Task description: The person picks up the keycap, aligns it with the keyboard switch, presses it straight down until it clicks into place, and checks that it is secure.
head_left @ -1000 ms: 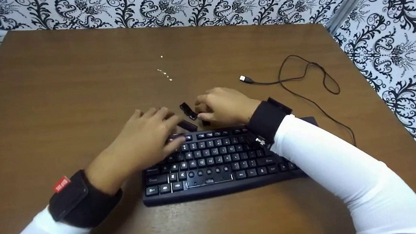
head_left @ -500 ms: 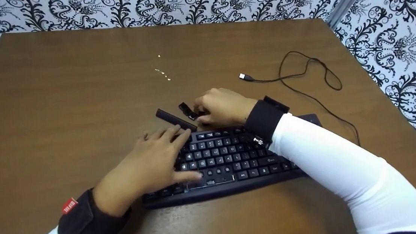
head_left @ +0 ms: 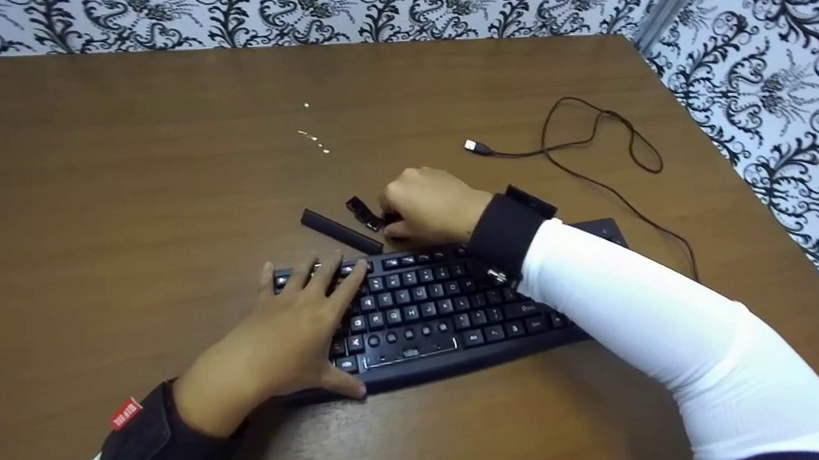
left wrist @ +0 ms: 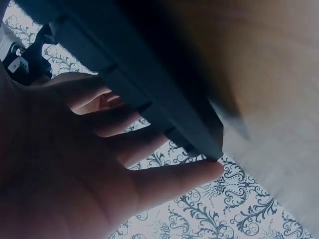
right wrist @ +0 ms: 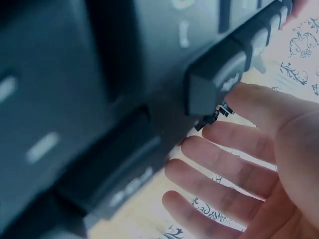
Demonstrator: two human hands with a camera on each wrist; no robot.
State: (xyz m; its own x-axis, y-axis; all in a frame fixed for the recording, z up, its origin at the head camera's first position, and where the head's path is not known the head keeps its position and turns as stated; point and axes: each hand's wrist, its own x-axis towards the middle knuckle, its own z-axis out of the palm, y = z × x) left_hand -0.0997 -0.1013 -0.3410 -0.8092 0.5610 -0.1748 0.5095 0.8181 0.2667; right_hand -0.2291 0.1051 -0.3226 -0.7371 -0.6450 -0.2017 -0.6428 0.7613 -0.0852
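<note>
A black keyboard (head_left: 415, 296) lies in front of me. Its long front key is absent, and a short row above shows bare round stems. My left hand (head_left: 281, 330) rests spread over its left end, thumb at the front edge. The left wrist view shows its fingers (left wrist: 174, 181) reaching past the keyboard's side. Behind the keyboard is my right hand (head_left: 433, 206), its fingers beside small black keycap-like pieces (head_left: 363, 213). In the right wrist view, those fingers (right wrist: 219, 186) look loosely extended. A long black bar, probably the space bar (head_left: 341, 231), lies between the hands.
A black USB cable (head_left: 580, 142) loops across the right of the wooden table (head_left: 150, 149), its plug (head_left: 476, 147) pointing left. Small pale bits (head_left: 316, 142) lie farther back. Patterned wallpaper (head_left: 316, 5) borders the table.
My left hand has moved off the long black bar, down and slightly left onto the keyboard's left end, with its thumb shifting to the front edge. The right hand has stayed nearly in place.
</note>
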